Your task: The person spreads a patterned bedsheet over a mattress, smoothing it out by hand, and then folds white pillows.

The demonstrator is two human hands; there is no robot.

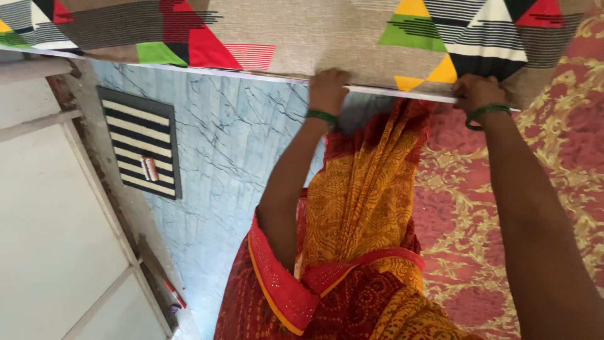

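A beige sheet (314, 31) with coloured triangles and striped patches covers a bed along the top of the view. My left hand (327, 88) grips its lower edge, fingers curled under the fabric, a green bangle on the wrist. My right hand (476, 93) holds the same edge further right, also with green bangles. A thin white border (390, 92) of the bed shows between the two hands. My orange and red draped garment (362, 208) hangs below, between my arms.
Pale blue marble floor (220, 145) lies on the left, with a black-and-white striped mat (141, 141) carrying a small reddish object (149, 168). A red and gold patterned rug (459, 220) is on the right. A white panelled door (56, 239) stands at far left.
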